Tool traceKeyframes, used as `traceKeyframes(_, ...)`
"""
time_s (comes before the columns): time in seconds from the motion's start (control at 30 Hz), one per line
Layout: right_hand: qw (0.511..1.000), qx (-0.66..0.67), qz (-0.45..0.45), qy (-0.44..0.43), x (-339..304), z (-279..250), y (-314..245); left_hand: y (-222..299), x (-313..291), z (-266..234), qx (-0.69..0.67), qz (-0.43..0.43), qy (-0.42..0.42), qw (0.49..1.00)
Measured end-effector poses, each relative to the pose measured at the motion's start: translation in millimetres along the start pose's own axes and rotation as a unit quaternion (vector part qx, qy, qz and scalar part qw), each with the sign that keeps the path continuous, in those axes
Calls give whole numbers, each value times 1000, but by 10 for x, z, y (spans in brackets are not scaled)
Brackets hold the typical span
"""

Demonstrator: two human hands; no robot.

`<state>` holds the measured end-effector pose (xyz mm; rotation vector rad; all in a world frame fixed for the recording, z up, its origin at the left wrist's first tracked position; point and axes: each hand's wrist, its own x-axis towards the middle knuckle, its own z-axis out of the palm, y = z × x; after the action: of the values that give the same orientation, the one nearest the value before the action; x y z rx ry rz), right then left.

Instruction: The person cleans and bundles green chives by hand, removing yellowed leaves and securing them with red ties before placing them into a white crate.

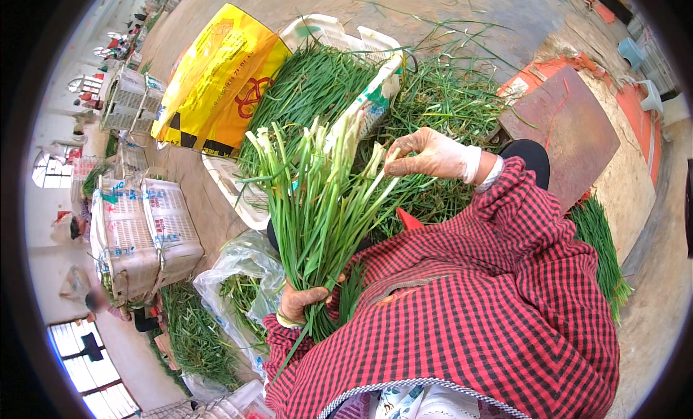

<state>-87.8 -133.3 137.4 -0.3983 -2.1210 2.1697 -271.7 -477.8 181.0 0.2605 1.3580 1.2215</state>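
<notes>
A thick bunch of green chives (307, 224) stands upright in front of me, pale stem ends up and leaf tips down. My left hand (304, 302), gloved and stained, is closed around its lower, leafy part. At the right side of the bunch, my right hand (433, 155) pinches a pale chive stem between thumb and fingertips. That hand wears a thin, dirty glove too. Behind the bunch sits a white plastic crate (314, 28) heaped with more chives (317, 83). A yellow printed sack (220, 80) leans over its left side.
Loose chive scraps (447, 94) lie heaped right of the crate. A clear plastic bag (238, 264) with greens is at my left, near strapped white crates (148, 231). A reddish-brown board (567, 130) lies at the right, with a neat chive pile (599, 249) beside my right arm.
</notes>
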Motion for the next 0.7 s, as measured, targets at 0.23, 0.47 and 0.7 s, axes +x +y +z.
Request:
traceKeyframes(0.23,982,-173,69,-22,-215,-112,-77,-58,56,-76,-43,-33,-74,996)
traceKeyframes(0.47,773,-447,178,413,-611,-1402,291,-86,-28,-286,5,-68,-120,990)
traceKeyframes(0.7,957,-275,-2,-89,-259,-107,-334,-95,34,-276,11,-72,-152,986)
